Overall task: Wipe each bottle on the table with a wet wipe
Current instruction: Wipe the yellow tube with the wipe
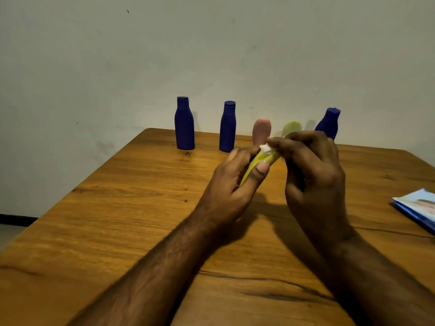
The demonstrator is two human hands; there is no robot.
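My left hand (237,177) grips a yellow-green bottle (266,157), holding it tilted above the wooden table (131,208). My right hand (313,170) pinches a small white wet wipe (266,148) against that bottle's body. The bottle's rounded top (292,128) sticks out beyond my right fingers. Behind it, a pink bottle (261,129) stands partly hidden by my hands. Three dark blue bottles stand along the far edge: one at the left (184,124), one in the middle (227,128), and one at the right (328,124) half hidden behind my right hand.
A light blue wet wipe packet (417,208) lies at the table's right edge. A pale wall rises just behind the row of bottles. The table's left corner drops off to the floor.
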